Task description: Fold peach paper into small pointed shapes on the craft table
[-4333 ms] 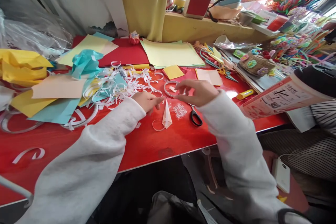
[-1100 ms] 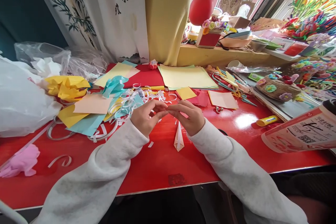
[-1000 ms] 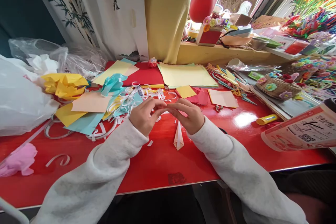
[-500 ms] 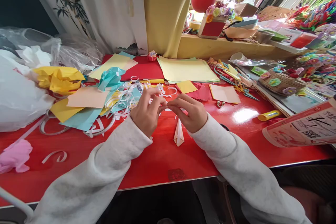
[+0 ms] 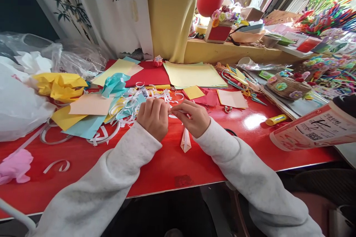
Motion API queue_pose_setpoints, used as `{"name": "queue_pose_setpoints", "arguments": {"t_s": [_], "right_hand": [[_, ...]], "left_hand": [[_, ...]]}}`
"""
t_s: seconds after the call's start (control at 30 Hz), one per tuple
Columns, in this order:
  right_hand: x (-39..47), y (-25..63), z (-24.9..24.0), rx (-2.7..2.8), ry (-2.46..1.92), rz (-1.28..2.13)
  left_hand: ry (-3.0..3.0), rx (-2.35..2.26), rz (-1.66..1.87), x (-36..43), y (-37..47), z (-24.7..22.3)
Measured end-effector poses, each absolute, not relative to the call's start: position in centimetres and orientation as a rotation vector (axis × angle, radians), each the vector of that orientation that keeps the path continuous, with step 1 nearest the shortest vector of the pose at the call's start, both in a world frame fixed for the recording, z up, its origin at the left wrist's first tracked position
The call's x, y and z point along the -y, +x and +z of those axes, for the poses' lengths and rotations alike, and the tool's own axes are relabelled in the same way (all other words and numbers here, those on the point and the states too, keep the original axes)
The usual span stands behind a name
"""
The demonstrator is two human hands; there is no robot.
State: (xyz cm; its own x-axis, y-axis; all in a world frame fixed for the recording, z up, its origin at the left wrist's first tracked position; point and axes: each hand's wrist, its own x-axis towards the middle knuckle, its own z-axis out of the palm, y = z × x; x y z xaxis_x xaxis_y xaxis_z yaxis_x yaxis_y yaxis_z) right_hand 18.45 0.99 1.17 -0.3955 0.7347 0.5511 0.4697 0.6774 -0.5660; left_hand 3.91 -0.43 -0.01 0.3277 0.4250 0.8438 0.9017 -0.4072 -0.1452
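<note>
My left hand (image 5: pixel 153 119) is closed, its fingers curled down with the knuckles up, above the red table (image 5: pixel 155 177). Its thumb side meets the fingertips of my right hand (image 5: pixel 192 117), which pinches with the thumb below the fingers. Whatever lies between the fingertips is too small or too hidden to name. Just below the right hand, a pale pink folded paper piece (image 5: pixel 185 143), pointed at the top, rests on the table. White curled paper strips (image 5: pixel 139 100) are heaped beyond the left hand.
Coloured sheets (image 5: pixel 90 103) and crumpled yellow paper (image 5: pixel 59 86) lie left, by a white plastic bag (image 5: pixel 22 107). Yellow sheets (image 5: pixel 194 74) and small square papers (image 5: pixel 232 99) are at the back. A paper cup (image 5: pixel 311 127) lies tilted right, beside a yellow tube (image 5: pixel 276 120).
My left fingers have curled in from a looser, raised pinch, and that hand has turned knuckles up. My right hand keeps its pinch. The view has shifted slightly.
</note>
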Motion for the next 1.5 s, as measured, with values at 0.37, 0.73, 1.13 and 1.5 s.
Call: {"name": "queue_pose_setpoints", "arguments": {"t_s": [0.37,0.73,1.13,1.5], "right_hand": [[-1.3,18.6,1.4,1.965,-0.974,0.393],[-6.0,25.7,2.5,1.651,-1.228,0.094],[-6.5,24.8,0.2,2.302,-1.413,-0.055],[-4.2,21.9,0.8,2.119,-1.083,0.873]], "left_hand": [[-1.962,0.939,-0.956,0.4,2.9,0.0],[-2.195,1.017,-1.153,-0.3,3.1,-0.1],[-2.628,1.061,-1.196,-1.1,3.1,-1.9],[-2.849,1.757,-1.488,0.1,3.7,-0.8]]}}
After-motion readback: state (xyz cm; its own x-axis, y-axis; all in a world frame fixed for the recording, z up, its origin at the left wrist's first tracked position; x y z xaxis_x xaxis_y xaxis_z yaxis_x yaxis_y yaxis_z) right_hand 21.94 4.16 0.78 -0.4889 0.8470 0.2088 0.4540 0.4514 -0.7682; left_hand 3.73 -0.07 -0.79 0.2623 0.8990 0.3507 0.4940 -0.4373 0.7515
